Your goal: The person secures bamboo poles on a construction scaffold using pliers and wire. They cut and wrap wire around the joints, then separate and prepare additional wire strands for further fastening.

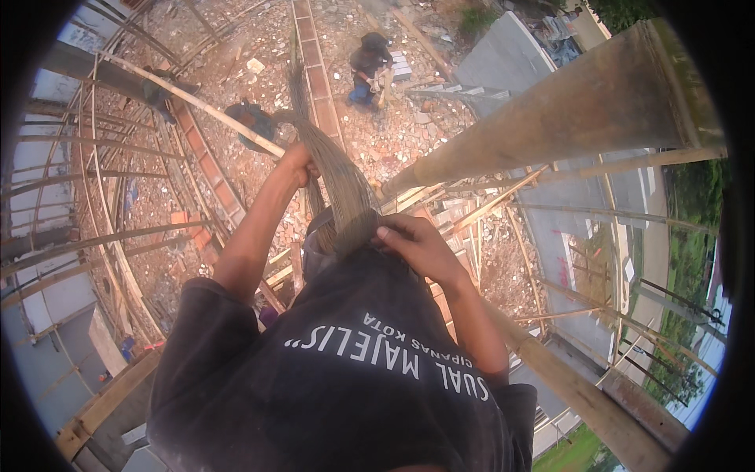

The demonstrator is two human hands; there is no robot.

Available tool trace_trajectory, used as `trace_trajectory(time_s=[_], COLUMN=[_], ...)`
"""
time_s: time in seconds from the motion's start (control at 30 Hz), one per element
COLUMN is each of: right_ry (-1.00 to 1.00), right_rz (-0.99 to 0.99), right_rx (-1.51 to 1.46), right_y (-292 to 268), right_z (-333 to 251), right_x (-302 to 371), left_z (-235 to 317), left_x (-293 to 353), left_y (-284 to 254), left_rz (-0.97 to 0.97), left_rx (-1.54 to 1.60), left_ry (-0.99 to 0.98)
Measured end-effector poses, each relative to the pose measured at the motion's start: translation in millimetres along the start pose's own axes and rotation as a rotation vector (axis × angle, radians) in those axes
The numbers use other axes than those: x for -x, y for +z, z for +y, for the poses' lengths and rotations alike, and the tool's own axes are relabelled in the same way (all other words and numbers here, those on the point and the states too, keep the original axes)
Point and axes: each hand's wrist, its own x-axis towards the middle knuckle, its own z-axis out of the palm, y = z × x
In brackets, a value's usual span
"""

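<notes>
A long bundle of thin grey-brown wire strands (340,177) rises in front of my waist and bends away toward the far side. My left hand (297,165) is closed at the bundle's left side, beside the end of a bamboo pole (228,119); its fingertips are partly hidden. Lower down, my right hand (415,242) pinches at the right edge of the bundle's base, with thumb and fingers together. The bottom of the strands goes into a dark holder or fold (318,236) at my waist, mostly covered by my black shirt.
I am high above rubble-strewn ground (409,134). A thick round post (550,110) slants up on the right. Bamboo scaffold poles (102,236) surround me. Below, one person (370,71) handles something pale, and another (252,124) bends near brick-lined strips (208,165). Grey walls (503,59) stand right.
</notes>
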Motion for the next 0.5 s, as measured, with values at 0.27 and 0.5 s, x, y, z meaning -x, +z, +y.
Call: trace_trajectory(time_s=[0.27, 0.5], right_ry=[-0.057, -0.004], right_rz=[0.178, 0.243], right_rx=[0.128, 0.074], right_y=[22.6, 31.5], right_z=[2.3, -4.4], right_x=[9.3, 6.3], left_z=[63.4, 31.6], left_x=[50.4, 39.0], left_y=[28.2, 20.0], left_rz=[0.000, 0.073], left_rx=[-0.369, -0.423], left_ry=[0.066, -0.046])
